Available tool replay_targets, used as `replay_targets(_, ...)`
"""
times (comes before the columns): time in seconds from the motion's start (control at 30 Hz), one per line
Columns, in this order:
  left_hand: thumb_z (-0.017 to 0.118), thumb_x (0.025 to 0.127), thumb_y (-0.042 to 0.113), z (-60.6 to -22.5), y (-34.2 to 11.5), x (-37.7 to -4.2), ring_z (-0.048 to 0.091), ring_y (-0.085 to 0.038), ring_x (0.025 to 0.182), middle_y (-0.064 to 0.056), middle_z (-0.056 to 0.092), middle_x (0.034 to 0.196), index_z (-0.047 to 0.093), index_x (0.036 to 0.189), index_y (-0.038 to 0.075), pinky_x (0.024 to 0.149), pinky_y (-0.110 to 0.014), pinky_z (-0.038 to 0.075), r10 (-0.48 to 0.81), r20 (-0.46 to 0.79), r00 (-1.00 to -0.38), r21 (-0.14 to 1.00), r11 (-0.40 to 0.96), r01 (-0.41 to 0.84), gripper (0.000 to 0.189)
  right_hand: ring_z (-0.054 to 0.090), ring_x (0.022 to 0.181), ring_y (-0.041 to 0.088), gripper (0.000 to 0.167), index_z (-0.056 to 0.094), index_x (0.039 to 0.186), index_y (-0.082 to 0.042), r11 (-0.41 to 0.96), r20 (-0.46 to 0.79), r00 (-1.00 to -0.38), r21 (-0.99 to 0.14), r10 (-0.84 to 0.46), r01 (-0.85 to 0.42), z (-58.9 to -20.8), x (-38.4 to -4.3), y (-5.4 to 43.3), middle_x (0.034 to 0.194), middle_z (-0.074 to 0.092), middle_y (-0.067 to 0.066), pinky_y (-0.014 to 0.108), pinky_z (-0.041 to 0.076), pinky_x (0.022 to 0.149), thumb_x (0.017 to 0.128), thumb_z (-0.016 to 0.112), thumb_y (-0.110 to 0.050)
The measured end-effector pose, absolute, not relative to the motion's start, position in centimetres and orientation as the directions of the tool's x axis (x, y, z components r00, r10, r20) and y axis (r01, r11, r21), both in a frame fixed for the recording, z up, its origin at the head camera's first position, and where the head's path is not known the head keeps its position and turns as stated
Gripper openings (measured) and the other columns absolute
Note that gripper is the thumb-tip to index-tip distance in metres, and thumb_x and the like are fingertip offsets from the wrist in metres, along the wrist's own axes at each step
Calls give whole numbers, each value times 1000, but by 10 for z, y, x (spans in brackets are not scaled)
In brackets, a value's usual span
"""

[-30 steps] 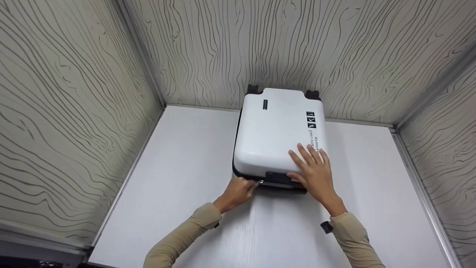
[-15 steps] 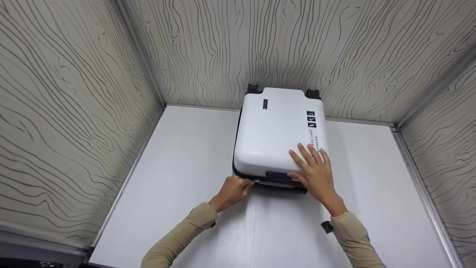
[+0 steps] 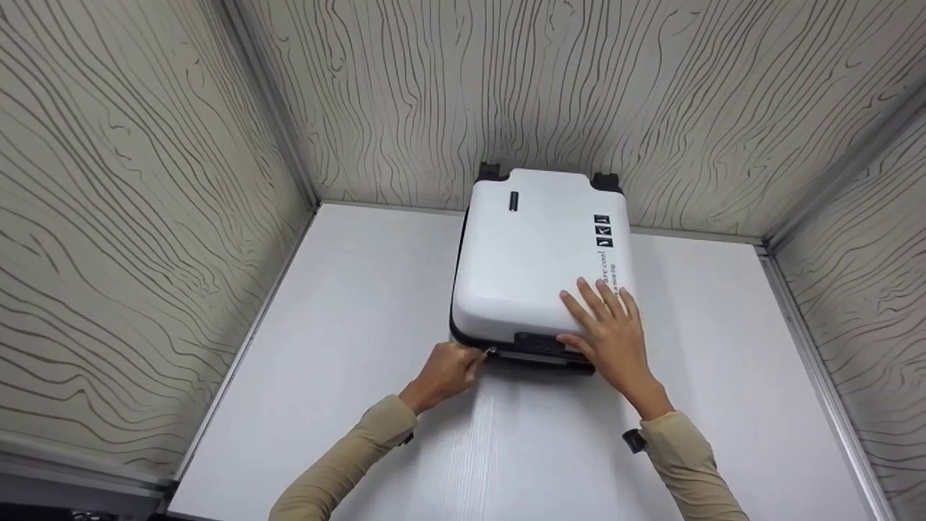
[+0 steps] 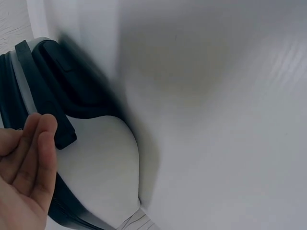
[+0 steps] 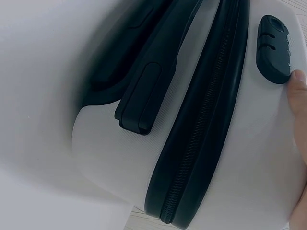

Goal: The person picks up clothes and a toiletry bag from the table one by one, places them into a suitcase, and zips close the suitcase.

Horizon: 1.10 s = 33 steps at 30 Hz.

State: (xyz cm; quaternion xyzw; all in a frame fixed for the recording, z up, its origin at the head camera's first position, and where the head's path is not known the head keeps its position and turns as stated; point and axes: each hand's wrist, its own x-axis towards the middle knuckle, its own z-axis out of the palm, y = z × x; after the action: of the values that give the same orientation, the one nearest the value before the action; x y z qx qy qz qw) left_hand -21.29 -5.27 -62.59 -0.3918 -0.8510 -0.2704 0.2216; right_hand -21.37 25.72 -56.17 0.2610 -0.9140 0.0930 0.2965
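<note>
A white hard-shell suitcase [image 3: 539, 253] lies flat, wheels at the back wall. At its near side, my left hand [image 3: 443, 373] pinches a small metal zipper pull [image 3: 492, 351] near the left corner. In the left wrist view those fingers [image 4: 45, 153] partly hide the black carry handle [image 4: 43, 91]. My right hand [image 3: 611, 340] rests with spread fingers on the lid's near right corner. Its thumb touches the black combination lock [image 5: 273, 50] in the right wrist view. Closed zipper teeth [image 5: 196, 129] run along the dark seam there.
Beneath the suitcase is a white tabletop [image 3: 362, 289]. Wood-grain patterned panels stand at the back [image 3: 405, 94], left [image 3: 145, 217] and right [image 3: 868, 289]. Metal framing [image 3: 817, 362] edges the right side. Two black wheels [image 3: 606, 181] are close to the back panel.
My left hand has slid leftward along the suitcase's near edge with the zipper pull, toward the left corner. My right hand stays on the lid.
</note>
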Motion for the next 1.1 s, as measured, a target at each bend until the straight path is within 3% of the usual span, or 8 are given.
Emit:
replay_targets(0.3,69,91,9,-629,-52,-213,58,-13,55,0,66,69,69,77,9,52,-29,50,527,589,-613,314,549,774,14,37,136,41,67,50,147,-22,846,605,-675,-7,-421,-534,-562,-213,258,151,43,12,61,19,111,92,51,-60)
replay_targets(0.57,66,94,11,-629,-49,-213,57,-13,56,0,66,70,69,84,9,53,-30,51,564,531,-633,271,595,757,10,36,137,44,66,50,147,-21,849,597,-686,-16,-416,-529,-560,-213,255,151,43,14,63,17,111,93,52,-60)
replay_targets(0.73,64,93,9,-629,-48,-211,50,-10,53,-1,62,66,66,84,8,47,-29,47,587,526,-616,222,604,765,9,34,138,45,67,48,148,-21,849,581,-695,-13,-423,-528,-560,-212,251,152,41,15,64,16,111,91,59,-56)
replay_targets(0.9,65,90,10,-627,-45,-210,38,-4,49,2,57,60,65,80,8,43,-24,41,562,521,-642,222,637,738,11,30,138,49,66,48,148,-24,853,566,-713,-32,-414,-521,-558,-209,247,153,38,18,67,12,110,90,64,-49)
replay_targets(1.0,66,93,13,-626,-43,-211,37,-4,50,2,56,60,64,79,9,43,-24,40,553,525,-646,222,645,732,15,30,137,51,61,50,146,-27,854,571,-716,-47,-402,-518,-558,-208,244,152,38,21,69,12,109,90,62,-47)
replay_targets(1.1,67,96,19,-627,-42,-211,40,-5,53,1,57,62,64,78,9,46,-25,41,548,525,-651,240,639,731,20,30,137,51,58,55,143,-21,850,591,-706,-62,-391,-523,-558,-208,241,150,39,24,67,13,110,89,63,-41)
